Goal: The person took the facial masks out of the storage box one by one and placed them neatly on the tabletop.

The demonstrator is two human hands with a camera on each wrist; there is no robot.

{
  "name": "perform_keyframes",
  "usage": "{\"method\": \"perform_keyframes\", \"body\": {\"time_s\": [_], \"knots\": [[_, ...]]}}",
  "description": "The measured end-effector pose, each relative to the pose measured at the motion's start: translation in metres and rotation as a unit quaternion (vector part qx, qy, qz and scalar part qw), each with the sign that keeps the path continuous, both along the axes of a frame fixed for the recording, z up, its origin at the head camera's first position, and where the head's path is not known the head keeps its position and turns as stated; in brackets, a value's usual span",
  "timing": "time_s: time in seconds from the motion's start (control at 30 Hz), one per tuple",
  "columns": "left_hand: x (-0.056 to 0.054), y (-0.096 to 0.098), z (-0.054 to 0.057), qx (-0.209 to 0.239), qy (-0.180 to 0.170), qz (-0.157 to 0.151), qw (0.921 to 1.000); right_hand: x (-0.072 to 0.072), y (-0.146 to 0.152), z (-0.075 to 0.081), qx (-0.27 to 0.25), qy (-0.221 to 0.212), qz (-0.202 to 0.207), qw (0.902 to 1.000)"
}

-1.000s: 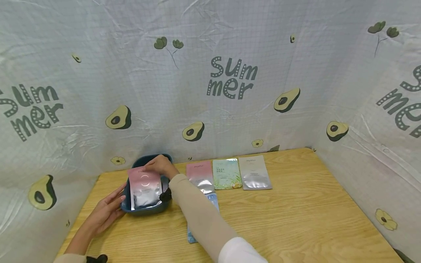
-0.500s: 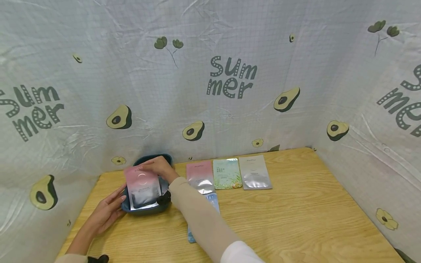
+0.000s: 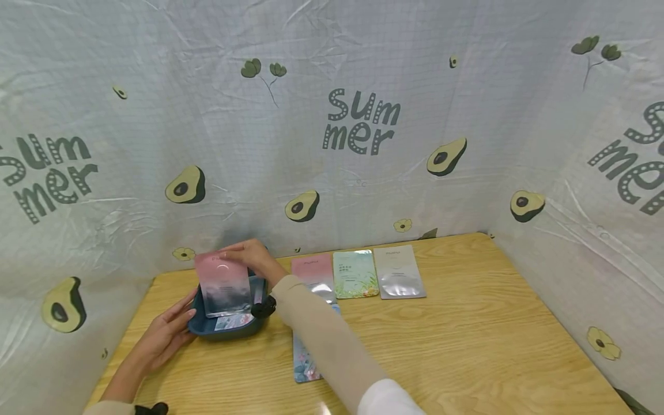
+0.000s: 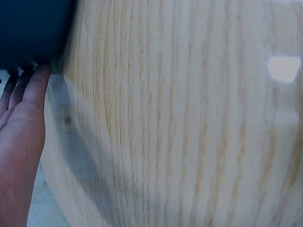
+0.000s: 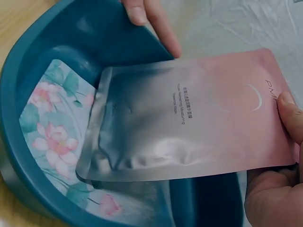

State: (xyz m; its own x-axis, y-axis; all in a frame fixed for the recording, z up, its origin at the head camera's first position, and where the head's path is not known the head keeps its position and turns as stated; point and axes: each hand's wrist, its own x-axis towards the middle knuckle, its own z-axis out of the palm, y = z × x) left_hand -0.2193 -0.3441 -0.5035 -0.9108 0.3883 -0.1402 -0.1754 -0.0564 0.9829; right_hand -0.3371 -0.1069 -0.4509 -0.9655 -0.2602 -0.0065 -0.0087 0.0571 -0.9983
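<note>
My right hand (image 3: 254, 256) pinches the top edge of a pink-and-silver face mask packet (image 5: 184, 118), thumb on its printed front. The packet stands tilted in the mouth of a dark blue basin (image 5: 19, 61), its silver lower end over the basin's inside. Beneath it, a face mask packet with pink lotus flowers (image 5: 57, 142) lies in the basin. My left hand (image 3: 163, 340) is at the basin's left side, with fingers extended against the outer wall in the left wrist view. Fingertips (image 5: 138, 15) of that hand show at the rim in the right wrist view.
Along the table's back edge lie a second pink-and-silver packet (image 3: 311, 271), a green packet (image 3: 355, 274) and a beige-silver packet (image 3: 399, 271). A blue floral packet (image 3: 305, 360) is partly hidden by my right sleeve (image 3: 321, 334). A printed sheet (image 3: 363, 190) hangs behind the wooden table (image 3: 467, 323).
My right hand has raised the pink-and-silver face mask packet, uncovering the lotus-flower packet in the basin. My left hand stays at the basin's side.
</note>
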Motion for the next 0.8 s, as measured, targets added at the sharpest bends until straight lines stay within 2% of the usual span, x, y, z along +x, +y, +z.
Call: {"method": "perform_keyframes", "body": {"time_s": [0.07, 0.17, 0.27, 0.47, 0.8], "knots": [[0.0, 0.001, 0.001, -0.017, -0.003, 0.007, 0.9998, -0.002, 0.003, 0.003, -0.001, 0.006, 0.003, 1.0], [-0.001, 0.002, 0.001, -0.019, -0.003, 0.013, 0.9997, -0.004, 0.008, 0.009, -0.004, 0.023, 0.013, 0.9996], [-0.001, 0.002, 0.0, -0.013, -0.001, 0.008, 0.9999, -0.004, 0.013, 0.018, -0.026, 0.035, 0.03, 0.9986], [-0.001, 0.003, 0.002, -0.015, -0.007, 0.004, 0.9999, -0.003, 0.024, 0.038, -0.053, 0.044, 0.035, 0.997], [-0.001, 0.006, 0.004, -0.026, -0.015, 0.021, 0.9993, -0.004, 0.052, 0.058, -0.047, 0.091, 0.043, 0.9938]]}}
